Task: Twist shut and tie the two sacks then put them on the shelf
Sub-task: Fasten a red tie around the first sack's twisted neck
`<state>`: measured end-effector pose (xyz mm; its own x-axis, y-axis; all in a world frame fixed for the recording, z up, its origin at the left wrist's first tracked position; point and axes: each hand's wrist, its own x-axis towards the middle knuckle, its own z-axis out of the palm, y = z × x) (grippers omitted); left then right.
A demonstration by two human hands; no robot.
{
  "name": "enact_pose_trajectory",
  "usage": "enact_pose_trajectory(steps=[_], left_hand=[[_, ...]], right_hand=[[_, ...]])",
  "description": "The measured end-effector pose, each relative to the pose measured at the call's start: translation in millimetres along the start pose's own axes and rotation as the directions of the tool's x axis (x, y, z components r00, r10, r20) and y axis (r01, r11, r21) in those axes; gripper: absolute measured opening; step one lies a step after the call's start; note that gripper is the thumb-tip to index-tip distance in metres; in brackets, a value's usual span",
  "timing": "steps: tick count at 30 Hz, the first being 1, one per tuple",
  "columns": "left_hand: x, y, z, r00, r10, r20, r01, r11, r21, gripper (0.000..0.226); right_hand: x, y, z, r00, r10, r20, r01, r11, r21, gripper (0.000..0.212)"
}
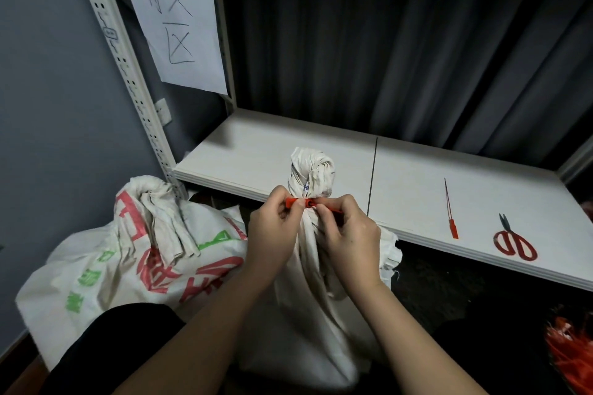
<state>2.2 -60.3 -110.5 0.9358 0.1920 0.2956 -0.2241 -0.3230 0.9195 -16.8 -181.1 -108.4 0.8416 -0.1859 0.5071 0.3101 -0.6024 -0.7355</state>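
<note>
Twisted white sack (308, 266) upright beside printed sack (128, 260).

Bare forearms (205, 330), dark trousers (118, 340).

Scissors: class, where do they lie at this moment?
In the head view the scissors lie on the shelf at the right, near its front edge, just right of the spare red tie.

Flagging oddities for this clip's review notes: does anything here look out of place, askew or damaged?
Nothing looks damaged or spilled. The printed white woven sack on the left slumps sideways, its neck twisted with no tie visible. Both hands pinch a red plastic tie round the plain white sack's neck. A spare red tie and red-handled scissors lie on the shelf.
</note>
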Motion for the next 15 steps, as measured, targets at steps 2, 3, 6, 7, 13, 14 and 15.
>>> enact_pose_trajectory(steps=[2, 3, 6, 7, 13, 14, 15], left_hand=[[0, 1, -1, 0.999, -0.035, 0.019, 0.037, 0.992, -0.119, 0.031], [0, 1, -1, 0.998, -0.057, 0.026, 0.061, 0.982, -0.178, 0.033], [2, 1, -3, 0.990, -0.125, 0.060, 0.138, 0.940, -0.311, 0.040], [2, 0, -3, 0.987, -0.141, 0.074, 0.157, 0.929, -0.335, 0.038], [0, 6, -1, 0.986, -0.164, -0.004, 0.153, 0.929, -0.338, 0.025], [-1, 7, 0, 0.986, -0.167, -0.018, 0.152, 0.929, -0.336, 0.023], [-2, 8, 2, 0.986, -0.167, -0.027, 0.148, 0.931, -0.333, 0.021]], right_hand=[[2, 0, -3, 0.999, 0.037, -0.001, -0.037, 0.999, 0.039, 0.005], [3, -1, -4, 0.998, 0.058, 0.002, -0.058, 0.997, 0.057, 0.005], [3, -2, -7, 0.996, 0.091, 0.009, -0.091, 0.992, 0.083, 0.004], [2, -3, -7, 0.995, 0.095, 0.010, -0.095, 0.993, 0.074, 0.004], [2, -2, 0, 0.998, 0.063, -0.021, -0.058, 0.981, 0.186, 0.008], [2, -2, 2, 0.999, 0.038, -0.037, -0.030, 0.980, 0.197, 0.008], [2, -1, 5, 0.998, 0.008, -0.062, 0.004, 0.982, 0.190, 0.007]])
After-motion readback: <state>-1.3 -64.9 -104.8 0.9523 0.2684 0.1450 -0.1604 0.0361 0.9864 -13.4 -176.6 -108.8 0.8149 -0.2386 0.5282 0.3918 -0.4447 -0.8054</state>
